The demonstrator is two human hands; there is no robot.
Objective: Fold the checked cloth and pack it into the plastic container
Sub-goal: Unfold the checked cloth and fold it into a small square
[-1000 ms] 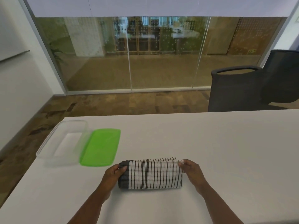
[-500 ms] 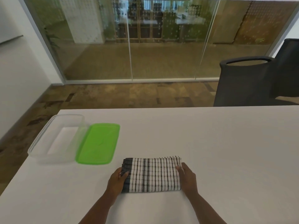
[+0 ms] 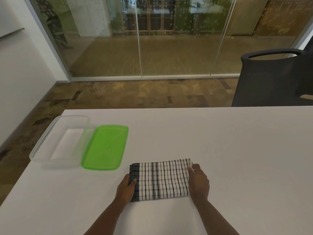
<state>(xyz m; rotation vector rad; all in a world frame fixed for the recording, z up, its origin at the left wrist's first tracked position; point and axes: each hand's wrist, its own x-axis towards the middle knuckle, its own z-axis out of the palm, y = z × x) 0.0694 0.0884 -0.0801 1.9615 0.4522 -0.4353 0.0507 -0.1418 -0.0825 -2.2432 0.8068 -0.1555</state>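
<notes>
Both hands, left hand (image 3: 126, 188) and right hand (image 3: 198, 182), grip the folded checked cloth (image 3: 160, 179)'s ends; lifting toward the plastic container (image 3: 58, 141) left of it could unravel the folds.

This looks like an office meeting room. A broad, plain white table (image 3: 220, 150) fills the near part of the view, and a dark mesh-backed office chair (image 3: 267, 78) with a handle slot along its top stands at the table's far right edge. Beyond it runs a floor-to-ceiling glass partition wall (image 3: 138, 39), through which desks and shelving show dimly. Patterned brown carpet (image 3: 135, 94) covers the floor, and a plain white wall (image 3: 22, 65) closes the left side.
</notes>
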